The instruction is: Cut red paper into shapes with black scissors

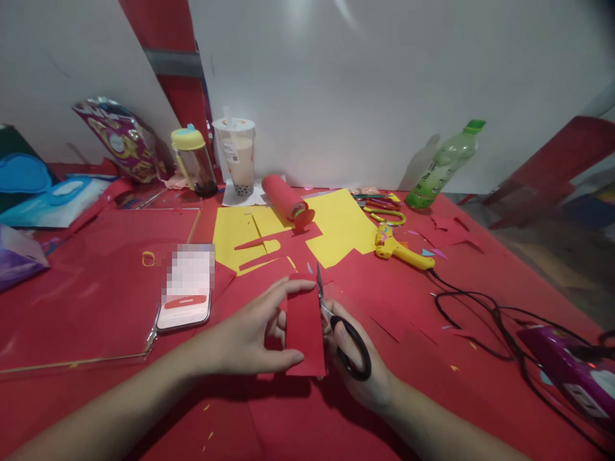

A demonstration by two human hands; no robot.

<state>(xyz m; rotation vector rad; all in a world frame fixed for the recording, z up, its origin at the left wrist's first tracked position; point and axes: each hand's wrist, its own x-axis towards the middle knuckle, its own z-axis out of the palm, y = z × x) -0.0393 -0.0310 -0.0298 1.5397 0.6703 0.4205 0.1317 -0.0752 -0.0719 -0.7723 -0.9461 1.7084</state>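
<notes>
My left hand (259, 333) grips a rectangular piece of red paper (305, 330), its index finger along the top edge and its thumb near the bottom. In my right hand (362, 358) is a pair of scissors (355, 346) with black handles, my thumb through one loop. The blades point up and lie along the right edge of the paper; whether they are cutting into it I cannot tell. Beyond my hands, a red paper-covered roll (284, 198) lies on yellow paper sheets (336, 224), with red paper strips (269, 246) in front of it.
At left lies a phone (185, 307). Along the back stand a yellow-lidded bottle (195, 160), a milk tea cup (240, 157) and a green bottle (444, 166). A yellow glue gun (403, 251) trails a black cable (494, 307) toward a purple power strip (571, 365) at right.
</notes>
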